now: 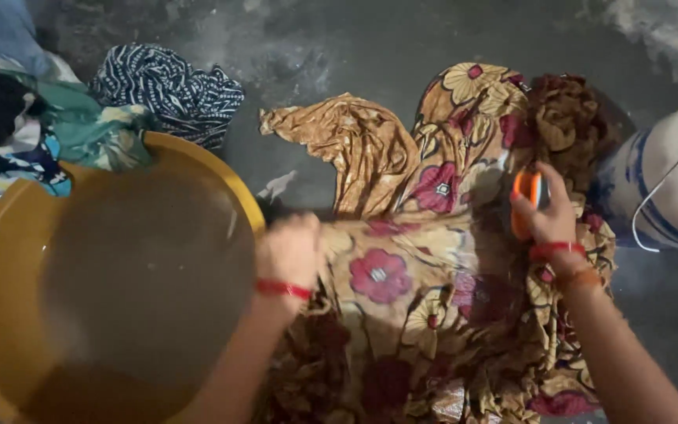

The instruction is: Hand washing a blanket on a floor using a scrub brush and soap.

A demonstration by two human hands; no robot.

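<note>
Floral cloth [402, 298] lies spread on wet grey concrete floor [370, 47], long axis running from the near edge away toward the far wall, one mustard flap thrown up-left. Fabric thin, crumpled, soaked – tan ground, red and yellow flowers. Right hand [547, 216] sits on the cloth's far right part, grip closed around an orange brush [529, 196], roughly upright. Left hand [290, 251] blurred, resting at the cloth's left edge beside the yellow tub [9, 259]; its grip cannot be told. Tub round, plastic, holding murky water. Heaped clothes [80, 102] behind it – striped and green. White sack [668, 196] at right.
</note>
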